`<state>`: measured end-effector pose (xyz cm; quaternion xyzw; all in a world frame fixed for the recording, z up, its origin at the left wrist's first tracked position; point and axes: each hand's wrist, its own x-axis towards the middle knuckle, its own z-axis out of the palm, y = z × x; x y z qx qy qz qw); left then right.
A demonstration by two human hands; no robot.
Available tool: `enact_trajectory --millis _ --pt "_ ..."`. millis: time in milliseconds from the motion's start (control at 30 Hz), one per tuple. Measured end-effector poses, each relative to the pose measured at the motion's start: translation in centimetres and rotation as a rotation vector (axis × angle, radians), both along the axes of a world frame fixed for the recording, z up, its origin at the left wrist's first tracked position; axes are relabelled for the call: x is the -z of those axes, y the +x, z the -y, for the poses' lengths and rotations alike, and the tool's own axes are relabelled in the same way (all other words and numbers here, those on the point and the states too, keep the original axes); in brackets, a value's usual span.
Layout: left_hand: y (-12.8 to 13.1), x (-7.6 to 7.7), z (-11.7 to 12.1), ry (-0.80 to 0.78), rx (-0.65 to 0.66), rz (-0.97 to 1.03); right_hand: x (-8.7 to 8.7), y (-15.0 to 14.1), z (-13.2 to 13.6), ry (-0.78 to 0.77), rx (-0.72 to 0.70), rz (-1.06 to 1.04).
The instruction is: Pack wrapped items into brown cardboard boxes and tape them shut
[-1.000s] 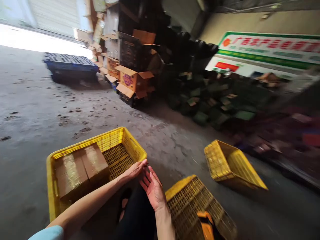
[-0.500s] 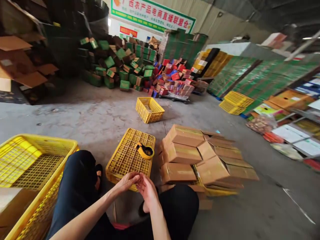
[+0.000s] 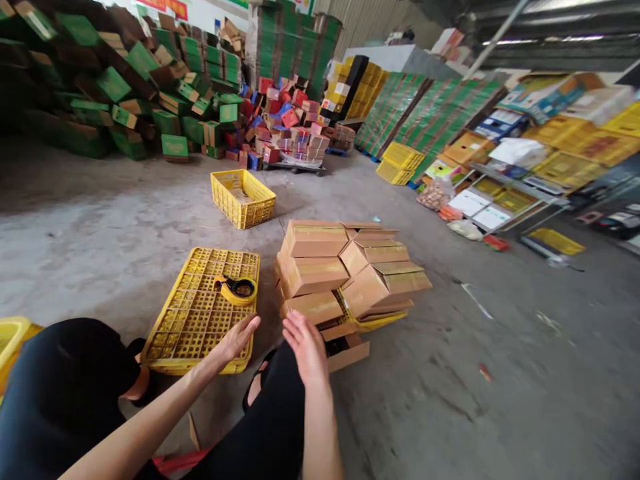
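Note:
My left hand is held out over the near right edge of an upturned yellow plastic crate, fingers stretched and holding nothing. On that crate lies a yellow and black tape dispenser, just beyond my left fingertips. My right hand hovers above my right knee, palm turned inward, fingers extended and nothing in it. Past its fingertips is a stack of flattened-looking brown cardboard boxes. The two hands are apart from each other.
A yellow crate stands on the floor ahead. Another yellow crate is at my left knee. Green boxes and red and blue boxes are heaped at the back. A metal rack stands at the right.
My hands were together, fingers touching; now they have moved apart. The view has swung right, so the crates and cardboard boxes appear further left.

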<state>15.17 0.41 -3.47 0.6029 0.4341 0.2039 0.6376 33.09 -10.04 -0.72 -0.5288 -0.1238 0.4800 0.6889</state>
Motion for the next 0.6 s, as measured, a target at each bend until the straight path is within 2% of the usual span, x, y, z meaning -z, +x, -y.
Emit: enact_trajectory --millis 67,133,167,233,300,367,433,600 --pt "3.8 -2.0 -0.2 0.109 0.060 0.029 -0.8 5.0 1.5 0.006 0.151 0.090" --pt "8.0 -3.3 0.8 0.154 0.152 0.096 -0.5 9.8 3.5 -0.071 0.258 0.183" --pt "10.2 -3.6 1.8 0.155 0.191 0.132 0.0 12.1 4.5 -0.162 0.293 0.235" --pt "14.2 -3.1 4.5 0.083 0.244 0.186 1.0 15.9 6.5 -0.385 0.346 0.298" --pt "17.4 -1.6 7.4 -0.076 0.266 0.181 2.1 18.9 8.1 -0.514 0.369 0.323" --pt "19.3 0.6 9.7 -0.149 0.272 0.005 3.2 21.2 9.3 -0.638 0.374 0.356" --pt "20.3 2.9 11.0 -0.031 0.330 -0.212 4.5 22.8 10.0 -0.752 0.359 0.388" --pt "21.6 7.1 11.3 0.127 0.433 -0.366 8.9 25.3 10.1 -0.962 0.278 0.467"
